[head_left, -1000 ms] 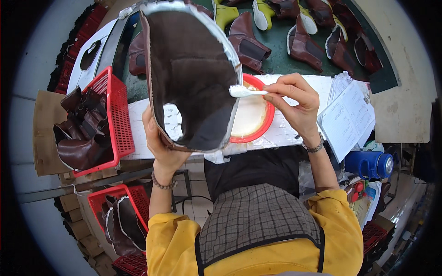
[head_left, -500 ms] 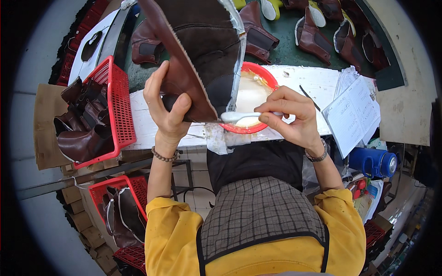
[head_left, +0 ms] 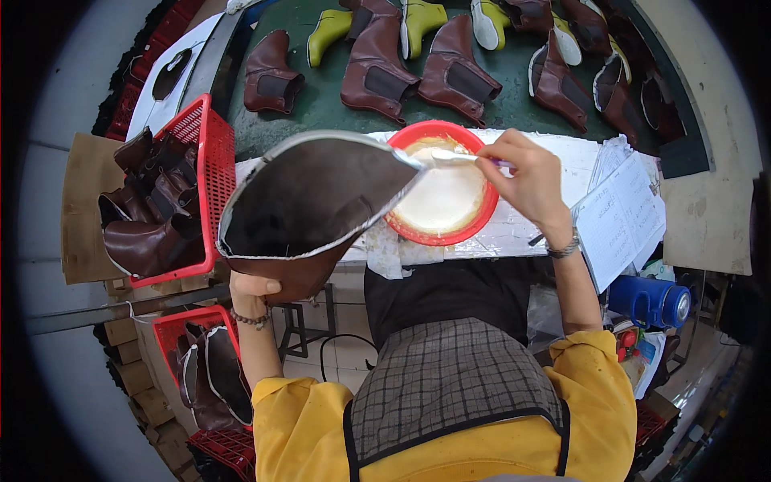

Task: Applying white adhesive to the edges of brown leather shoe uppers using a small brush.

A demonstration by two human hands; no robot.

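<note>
My left hand [head_left: 250, 291] is closed on a brown leather boot upper [head_left: 293, 277], its thumb showing below it and most fingers hidden behind the leather. The upper's wide opening, edged in white, faces up and shows a dark lining. In a pinch, my right hand [head_left: 526, 178] holds a small white-coated brush [head_left: 456, 157] over a red bowl [head_left: 491, 197] of creamy white liquid [head_left: 438, 199]. The brush's head is close to the pointed right end of the upper's edge; whether they touch I cannot tell.
Several brown boot uppers [head_left: 377, 72] and yellow-green ones [head_left: 422, 24] lie on the green tabletop [head_left: 329, 108]. At left stand a red basket [head_left: 215, 173] of brown uppers and a lower red basket [head_left: 173, 321]. Handwritten sheets [head_left: 618, 217] and a blue flask [head_left: 650, 299] are at right.
The boot upper has come down and tilted, so its opening now faces up. My left hand is lower and left; my right hand has moved the brush up and right, over the bowl.
</note>
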